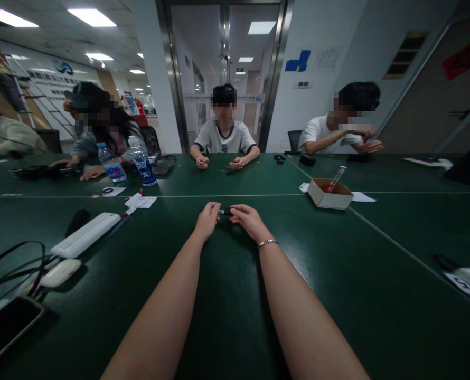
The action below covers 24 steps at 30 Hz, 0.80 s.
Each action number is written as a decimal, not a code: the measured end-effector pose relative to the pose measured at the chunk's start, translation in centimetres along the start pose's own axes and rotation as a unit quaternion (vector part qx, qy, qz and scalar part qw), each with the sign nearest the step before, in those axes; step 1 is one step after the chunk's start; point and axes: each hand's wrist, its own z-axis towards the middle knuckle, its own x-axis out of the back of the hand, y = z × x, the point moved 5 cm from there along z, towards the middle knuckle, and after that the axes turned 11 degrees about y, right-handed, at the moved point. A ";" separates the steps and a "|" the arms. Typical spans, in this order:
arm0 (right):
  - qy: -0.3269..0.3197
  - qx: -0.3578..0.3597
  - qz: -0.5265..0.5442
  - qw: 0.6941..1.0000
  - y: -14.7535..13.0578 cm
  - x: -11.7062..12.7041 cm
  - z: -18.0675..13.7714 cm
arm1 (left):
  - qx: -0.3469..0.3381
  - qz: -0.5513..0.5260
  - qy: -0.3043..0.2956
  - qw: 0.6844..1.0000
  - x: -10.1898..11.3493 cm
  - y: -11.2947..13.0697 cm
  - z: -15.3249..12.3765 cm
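Both my arms reach out over the dark green table (227, 316). Between my two hands is a small, slim black piece with a silver end (225, 212); its exact kind is too small to make out. My left hand (208, 218) pinches the silver end on the left. The fingers of my right hand (249, 219) close on the black part, and a metal bracelet (268, 243) circles that wrist. My fingertips hide the outer ends of the piece.
A white power bank (86, 235), a phone (11, 330) and cables lie left. Two water bottles (142, 161) stand beyond paper slips (140, 201). An open box (330, 195) holding a red-tipped tube sits right. Several people sit across the table.
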 end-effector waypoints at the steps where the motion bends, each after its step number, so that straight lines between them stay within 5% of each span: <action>1: 0.000 0.000 -0.001 1.000 0.0 0.0 0.0 | -0.008 0.001 -0.004 1.000 0.0 0.0 0.0; 24: -0.008 0.005 -0.011 1.000 -0.1 0.0 -0.1 | -0.059 -0.001 0.009 0.998 0.3 1.1 -0.2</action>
